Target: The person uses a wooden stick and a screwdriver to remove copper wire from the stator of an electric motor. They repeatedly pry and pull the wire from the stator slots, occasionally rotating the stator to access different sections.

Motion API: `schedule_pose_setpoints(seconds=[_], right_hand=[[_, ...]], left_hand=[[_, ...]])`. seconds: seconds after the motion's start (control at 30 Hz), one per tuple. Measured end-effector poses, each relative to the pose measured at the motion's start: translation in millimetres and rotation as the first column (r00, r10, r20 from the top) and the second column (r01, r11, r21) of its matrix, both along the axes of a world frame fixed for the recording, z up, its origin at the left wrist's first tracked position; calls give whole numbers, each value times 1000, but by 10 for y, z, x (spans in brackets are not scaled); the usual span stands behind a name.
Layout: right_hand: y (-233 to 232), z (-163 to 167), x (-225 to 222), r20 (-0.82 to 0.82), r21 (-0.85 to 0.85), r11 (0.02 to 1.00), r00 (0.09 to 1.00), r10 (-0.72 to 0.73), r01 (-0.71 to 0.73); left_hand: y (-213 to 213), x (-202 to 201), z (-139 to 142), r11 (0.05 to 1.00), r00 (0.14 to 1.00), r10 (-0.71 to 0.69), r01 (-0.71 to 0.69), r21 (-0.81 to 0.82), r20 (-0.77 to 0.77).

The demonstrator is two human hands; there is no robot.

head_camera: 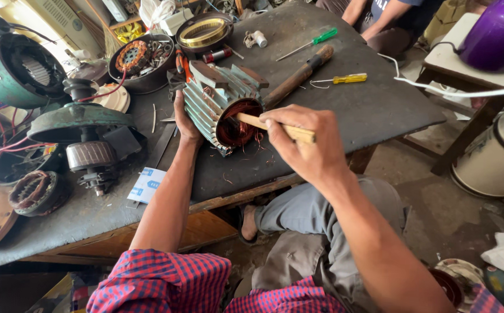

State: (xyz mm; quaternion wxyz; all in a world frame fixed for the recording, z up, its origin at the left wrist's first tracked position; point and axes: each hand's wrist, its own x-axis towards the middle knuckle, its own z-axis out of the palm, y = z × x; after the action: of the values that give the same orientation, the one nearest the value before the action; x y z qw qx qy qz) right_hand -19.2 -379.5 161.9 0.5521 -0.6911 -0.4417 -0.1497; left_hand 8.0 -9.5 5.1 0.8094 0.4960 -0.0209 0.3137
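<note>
The right hand [307, 145] wraps its fingers [281, 119] tight around a wooden stick [275, 127], whose tip pokes past the fingertips into the copper windings of a green stator [223, 104] (lying on its side on the table [379, 110]). The left hand [185, 122] presses flat against the stator's finned flank, fingers together. A hammer [298, 75] lies just beyond.

The finned motor housing [217, 95] is pale teal-green, its windings [237, 124] copper-red. The stick [275, 128] pushed into them is light tan wood. The bench [373, 104] top is dark grey. One screwdriver [313, 43] has a green handle, another [342, 79] a yellow one. The sleeve [159, 284] is checked red and blue; the trousers [321, 226] are grey. The helmet-like dome [498, 35] is glossy purple.
</note>
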Motion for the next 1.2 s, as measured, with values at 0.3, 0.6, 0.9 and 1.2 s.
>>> schedule_pose_setpoints(seconds=[0.3, 0.6, 0.9, 1.2], right_hand=[[219, -123, 64, 130, 3, 999, 991, 38, -38], [168, -151, 68, 51, 44, 999, 998, 28, -30], [198, -149, 12, 100, 15, 999, 994, 46, -47], [-6, -18, -125, -49, -99, 994, 998, 30, -35]], left_hand=[[-47, -23, 50, 1000, 1000, 15, -15, 21, -15], [-133, -67, 102, 999, 999, 37, -36, 19, -18], [-128, -65, 97, 999, 999, 34, -34, -3, -27], [-132, -88, 143, 997, 998, -67, 66, -43, -14]])
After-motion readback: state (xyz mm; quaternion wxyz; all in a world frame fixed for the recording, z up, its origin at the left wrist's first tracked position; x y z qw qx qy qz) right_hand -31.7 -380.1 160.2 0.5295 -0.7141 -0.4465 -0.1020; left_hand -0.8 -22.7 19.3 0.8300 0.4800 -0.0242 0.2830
